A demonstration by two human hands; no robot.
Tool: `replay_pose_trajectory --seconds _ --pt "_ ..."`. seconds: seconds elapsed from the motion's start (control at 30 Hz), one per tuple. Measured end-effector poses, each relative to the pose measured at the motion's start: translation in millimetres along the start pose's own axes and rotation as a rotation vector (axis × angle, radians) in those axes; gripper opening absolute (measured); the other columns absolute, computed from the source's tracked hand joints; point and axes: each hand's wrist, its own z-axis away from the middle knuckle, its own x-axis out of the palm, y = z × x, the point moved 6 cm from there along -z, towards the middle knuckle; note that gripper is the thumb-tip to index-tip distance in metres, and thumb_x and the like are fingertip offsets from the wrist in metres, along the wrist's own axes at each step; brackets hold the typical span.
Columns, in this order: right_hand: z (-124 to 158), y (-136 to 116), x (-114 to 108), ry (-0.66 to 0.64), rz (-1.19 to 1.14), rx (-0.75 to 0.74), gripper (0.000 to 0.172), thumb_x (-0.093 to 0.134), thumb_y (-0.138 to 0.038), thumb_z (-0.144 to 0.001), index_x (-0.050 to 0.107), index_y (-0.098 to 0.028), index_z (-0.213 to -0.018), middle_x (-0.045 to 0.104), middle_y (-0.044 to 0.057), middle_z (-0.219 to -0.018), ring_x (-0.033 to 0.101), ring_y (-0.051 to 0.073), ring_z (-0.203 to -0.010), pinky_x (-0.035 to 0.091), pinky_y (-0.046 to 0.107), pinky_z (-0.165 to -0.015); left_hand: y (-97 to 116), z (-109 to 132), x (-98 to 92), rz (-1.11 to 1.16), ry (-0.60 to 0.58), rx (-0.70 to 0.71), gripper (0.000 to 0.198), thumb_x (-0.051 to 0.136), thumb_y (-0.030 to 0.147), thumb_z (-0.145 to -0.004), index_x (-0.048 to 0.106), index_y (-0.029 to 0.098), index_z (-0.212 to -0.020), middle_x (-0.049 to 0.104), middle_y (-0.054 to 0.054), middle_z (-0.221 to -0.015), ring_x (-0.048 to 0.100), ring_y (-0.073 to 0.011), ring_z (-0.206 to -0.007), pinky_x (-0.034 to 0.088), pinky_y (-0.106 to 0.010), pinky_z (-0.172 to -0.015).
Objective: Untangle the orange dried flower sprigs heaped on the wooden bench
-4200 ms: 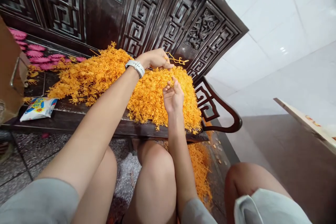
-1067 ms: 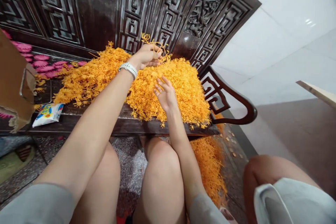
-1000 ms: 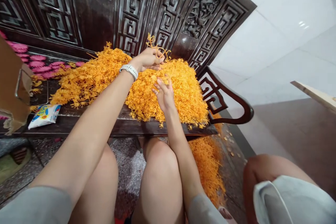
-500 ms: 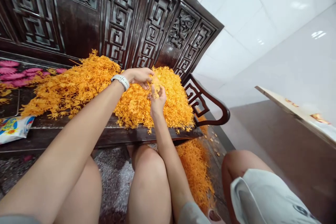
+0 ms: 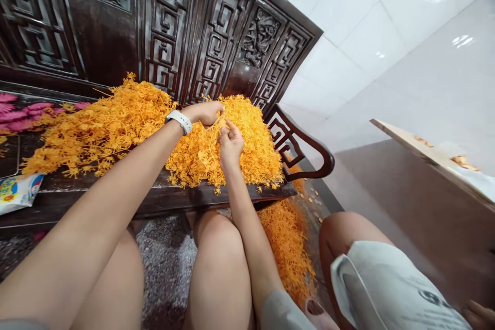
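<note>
My left hand (image 5: pixel 204 113), with a white-banded watch (image 5: pixel 180 120) on its wrist, is curled shut above the right-hand pile of orange-yellow artificial flower pieces (image 5: pixel 251 134). Facing it, my right hand (image 5: pixel 231 145) has thumb and fingers pinched together. A thin orange flower piece (image 5: pixel 219 122) spans the small gap between both hands, its ends hidden in the fingers. To the left lies a looser heap of the same orange pieces with long stems (image 5: pixel 96 129). Both piles rest on a dark wooden bench (image 5: pixel 154 200).
Pink flower pieces (image 5: pixel 23 116) and a white packet (image 5: pixel 21 192) lie at the bench's left. A carved backrest (image 5: pixel 104 46) and curved armrest (image 5: pixel 328 162) bound it. More orange pieces (image 5: pixel 288 247) lie on the floor. Another person's knee (image 5: pixel 348 229) and a board (image 5: pixel 425 160) are at right.
My left hand has curled inward and its fingers have closed. The yellow-orange piece that was bunched at my right fingers now shows as a thin strand between the hands. The view has shifted slightly.
</note>
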Motion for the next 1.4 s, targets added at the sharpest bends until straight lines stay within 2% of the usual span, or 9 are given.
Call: replay_pose_trajectory --seconds 0.17,0.33,0.53,0.67,0.9,1.13,1.2,1.3,1.4 --pt "-2.8 4.9 -2.1 -0.003 0.026 -0.032 0.04 0.077 -0.045 -0.083 0.067 -0.023 -0.115 0.056 -0.004 -0.073 0.051 0.011 -0.06 0.042 0.03 -0.06 2.9 -2.7 13.4 -0.314 -0.064 0.058 0.039 0.066 -0.017 -0.055 0.051 0.02 -0.053 0.043 0.003 -0.045 0.038 -0.0103 -0.04 0.021 -0.025 -0.04" --pt "-2.5 2.8 -3.3 0.01 -0.045 -0.071 0.029 0.078 -0.044 -0.081 0.064 -0.023 -0.094 0.058 -0.003 -0.078 0.048 0.01 -0.062 0.041 0.027 -0.058 -4.0 5.8 21.8 -0.161 -0.127 -0.092 0.035 0.074 -0.008 -0.065 0.054 0.019 -0.058 0.045 0.003 -0.043 0.037 -0.0086 -0.034 0.022 -0.021 -0.037" --pt "1.1 1.1 6.1 -0.099 -0.063 -0.042 0.026 0.077 -0.042 -0.081 0.059 -0.023 -0.085 0.053 -0.004 -0.073 0.044 0.01 -0.062 0.037 0.025 -0.058 -6.9 3.9 2.6 0.082 0.163 -0.092 0.021 0.066 0.008 -0.088 0.053 0.022 -0.078 0.053 0.004 -0.048 0.044 -0.0098 -0.036 0.031 -0.019 -0.042" --pt "2.2 -9.4 11.7 -0.131 0.007 -0.13 0.028 0.074 -0.044 -0.087 0.056 -0.024 -0.083 0.049 -0.004 -0.071 0.041 0.011 -0.063 0.035 0.027 -0.059 -7.5 -2.3 -2.8 0.086 0.263 -0.016 0.022 0.068 0.008 -0.084 0.053 0.021 -0.074 0.047 0.006 -0.049 0.038 -0.0081 -0.037 0.024 -0.021 -0.044" --pt "10.5 -40.9 10.5 -0.139 0.275 -0.35 0.029 0.069 -0.04 -0.092 0.053 -0.022 -0.076 0.044 -0.005 -0.068 0.039 0.011 -0.062 0.034 0.029 -0.06 7.1 -11.2 3.1 -0.148 0.394 0.138 0.024 0.065 0.005 -0.081 0.054 0.02 -0.067 0.057 0.0 -0.067 0.051 -0.0155 -0.062 0.037 -0.03 -0.063" --pt "70.3 -116.6 40.2 -0.536 0.27 -0.555 0.014 0.077 -0.034 -0.093 0.068 -0.025 -0.086 0.065 0.0 -0.081 0.058 0.014 -0.072 0.045 0.03 -0.066 -33.7 6.7 -90.2 -0.382 0.785 0.05 0.018 0.063 0.014 -0.092 0.054 0.022 -0.079 0.052 0.0 -0.074 0.048 -0.0186 -0.075 0.031 -0.035 -0.075" --pt "58.8 -116.8 29.2 -0.394 0.216 -0.521 0.014 0.077 -0.041 -0.092 0.072 -0.028 -0.097 0.068 0.002 -0.091 0.062 0.015 -0.078 0.05 0.03 -0.069 -48.8 13.7 -115.1 -0.382 0.819 0.016 0.018 0.064 0.017 -0.095 0.053 0.021 -0.082 0.051 0.0 -0.077 0.049 -0.0179 -0.079 0.032 -0.036 -0.077" --pt "22.9 -71.9 -2.3 -0.055 0.31 -0.232 0.059 0.067 -0.062 -0.093 0.059 -0.032 -0.143 0.063 0.011 -0.137 0.067 0.023 -0.115 0.057 0.037 -0.093 -54.5 18.5 -136.1 -0.338 0.849 0.02 0.015 0.061 0.023 -0.1 0.052 0.022 -0.088 0.06 -0.002 -0.083 0.057 -0.0193 -0.089 0.037 -0.036 -0.082" --pt "2.7 -10.6 -25.5 0.126 0.509 0.123 0.1 0.06 -0.078 -0.088 0.03 -0.025 -0.167 0.029 0.016 -0.174 0.032 0.035 -0.161 0.037 0.054 -0.125 -43.2 14.0 -137.6 -0.334 0.823 0.078 0.01 0.064 0.026 -0.099 0.055 0.024 -0.094 0.068 -0.006 -0.091 0.063 -0.0242 -0.097 0.043 -0.038 -0.086"
